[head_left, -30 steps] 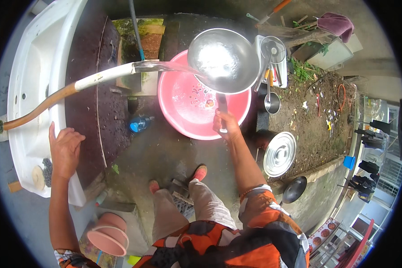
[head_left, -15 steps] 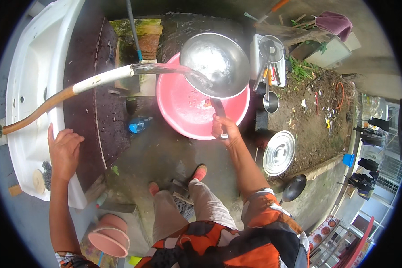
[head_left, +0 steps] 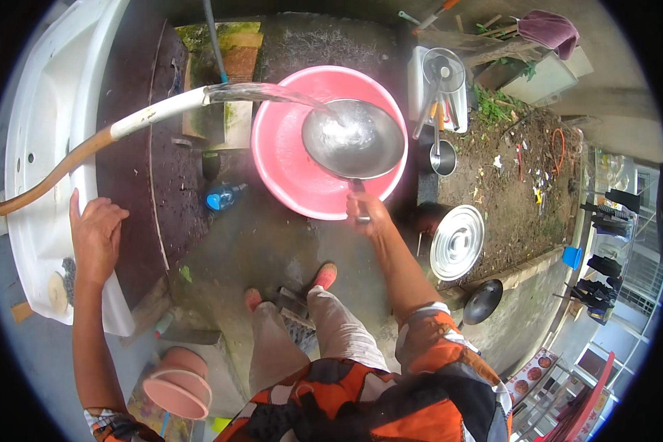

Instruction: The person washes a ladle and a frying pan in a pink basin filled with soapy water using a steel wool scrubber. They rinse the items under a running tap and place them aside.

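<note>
My right hand is wrapped round the handle of a silver metal pan. The pan is tipped over the right part of a pink basin. Out of the white end of a tan hose, a stream of water runs into the pan and splashes there. My left hand holds nothing, its fingers apart beside the rim of a white sink. Whether it touches the rim I cannot tell.
Right of the basin are a white tray with utensils, a small pot and a round metal lid. A blue-capped bottle lies on the wet ground to the left. Pink buckets stand at lower left.
The pan has moved nearer to me and its tilt has changed, so more of the basin's far side shows. My right hand still grips the handle. My left hand has stayed by the sink.
</note>
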A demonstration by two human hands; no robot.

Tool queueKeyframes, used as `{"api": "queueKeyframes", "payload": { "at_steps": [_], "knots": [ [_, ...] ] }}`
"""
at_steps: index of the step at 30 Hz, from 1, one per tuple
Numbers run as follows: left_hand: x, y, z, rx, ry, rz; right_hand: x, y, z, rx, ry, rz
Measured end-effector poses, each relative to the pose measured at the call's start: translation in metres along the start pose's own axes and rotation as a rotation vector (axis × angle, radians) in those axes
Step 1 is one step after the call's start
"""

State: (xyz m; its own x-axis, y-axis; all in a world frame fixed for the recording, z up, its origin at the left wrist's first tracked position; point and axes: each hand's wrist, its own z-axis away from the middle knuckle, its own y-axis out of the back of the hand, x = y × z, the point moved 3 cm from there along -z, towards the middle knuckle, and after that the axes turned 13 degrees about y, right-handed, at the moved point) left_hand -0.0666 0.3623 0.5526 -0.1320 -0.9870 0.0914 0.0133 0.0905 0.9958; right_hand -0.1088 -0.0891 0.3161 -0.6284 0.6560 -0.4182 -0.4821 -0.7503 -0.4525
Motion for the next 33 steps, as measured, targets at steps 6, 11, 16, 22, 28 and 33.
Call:
{"api": "queueKeyframes", "payload": {
  "at_steps": [6,11,16,22,28,33],
  "knots": [
    [0.002,0.000,-0.003,-0.008,0.005,0.023,0.015,0.010,-0.034,0.186,0.190,0.635],
    [0.002,0.000,-0.002,0.009,-0.004,0.001,0.005,0.021,-0.008,0.387,0.217,1.426],
    [-0.002,-0.002,-0.003,-0.013,-0.014,-0.004,-0.017,0.033,0.014,0.425,0.180,1.762],
    [0.002,-0.001,-0.004,0.012,-0.025,-0.026,-0.027,0.016,0.006,0.405,0.311,1.745],
    [0.002,-0.001,-0.007,0.002,-0.009,-0.029,-0.031,-0.002,-0.051,0.305,0.321,1.747],
    [0.002,-0.001,-0.008,0.002,-0.011,-0.021,-0.051,-0.041,-0.086,0.195,0.433,1.587]
  ]
}}
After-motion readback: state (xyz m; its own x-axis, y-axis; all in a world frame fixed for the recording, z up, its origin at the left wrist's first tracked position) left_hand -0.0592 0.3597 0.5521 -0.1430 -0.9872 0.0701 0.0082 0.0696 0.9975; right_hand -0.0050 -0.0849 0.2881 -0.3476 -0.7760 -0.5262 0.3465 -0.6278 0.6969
